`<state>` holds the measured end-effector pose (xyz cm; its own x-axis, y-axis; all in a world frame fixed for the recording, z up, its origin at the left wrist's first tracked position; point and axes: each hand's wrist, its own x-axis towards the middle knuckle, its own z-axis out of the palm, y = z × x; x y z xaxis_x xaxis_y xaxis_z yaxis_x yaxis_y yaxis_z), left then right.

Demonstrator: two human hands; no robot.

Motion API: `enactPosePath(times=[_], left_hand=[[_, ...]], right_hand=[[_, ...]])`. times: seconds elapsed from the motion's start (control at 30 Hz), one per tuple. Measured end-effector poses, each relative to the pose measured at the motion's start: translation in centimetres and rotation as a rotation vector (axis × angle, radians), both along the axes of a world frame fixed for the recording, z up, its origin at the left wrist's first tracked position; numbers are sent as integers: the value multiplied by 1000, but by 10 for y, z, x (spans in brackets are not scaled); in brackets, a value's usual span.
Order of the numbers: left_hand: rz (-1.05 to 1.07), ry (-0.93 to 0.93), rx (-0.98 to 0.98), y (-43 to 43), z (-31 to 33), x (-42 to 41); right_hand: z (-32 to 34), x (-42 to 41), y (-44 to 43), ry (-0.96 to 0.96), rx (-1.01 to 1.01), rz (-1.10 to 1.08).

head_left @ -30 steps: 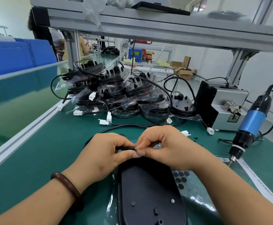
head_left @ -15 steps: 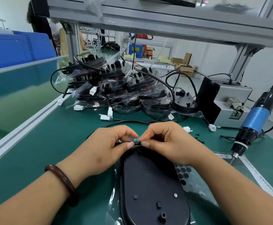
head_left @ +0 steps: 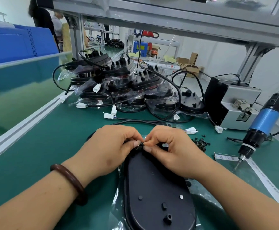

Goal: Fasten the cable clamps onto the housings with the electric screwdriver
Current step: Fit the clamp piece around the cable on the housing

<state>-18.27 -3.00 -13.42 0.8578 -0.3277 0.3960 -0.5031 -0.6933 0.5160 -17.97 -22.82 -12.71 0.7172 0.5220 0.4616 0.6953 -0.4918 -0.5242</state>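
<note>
A black oval housing [head_left: 157, 193] lies face down on the green bench, right in front of me. At its far end my left hand [head_left: 112, 150] and my right hand [head_left: 170, 150] meet fingertip to fingertip. Both pinch a small black cable clamp [head_left: 141, 144] where the black cable [head_left: 135, 121] enters the housing; the clamp is mostly hidden by my fingers. The blue and black electric screwdriver [head_left: 261, 127] hangs at the right, tip just above the bench, with no hand on it. A small heap of black screws [head_left: 201, 143] lies right of my right hand.
A pile of bagged black housings [head_left: 118, 85] with cables and white connectors fills the back of the bench. A grey screw feeder box [head_left: 235, 107] stands at the back right. A white paper strip [head_left: 264, 178] lies under the screwdriver. An aluminium rail [head_left: 27, 123] edges the left.
My view has tilted down and both hands have drawn closer over the housing's far end. The fingertips now pinch tighter around the clamp on the cable.
</note>
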Motion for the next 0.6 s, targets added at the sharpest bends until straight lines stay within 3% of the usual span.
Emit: enactPosePath(times=[0.3, 0.6], left_hand=[[-59, 22, -80, 4, -1, -2], [-78, 48, -156, -3, 1, -6]], right_hand=[[13, 2, -6, -200, -306, 111], [-8, -2, -15, -268, -133, 38]])
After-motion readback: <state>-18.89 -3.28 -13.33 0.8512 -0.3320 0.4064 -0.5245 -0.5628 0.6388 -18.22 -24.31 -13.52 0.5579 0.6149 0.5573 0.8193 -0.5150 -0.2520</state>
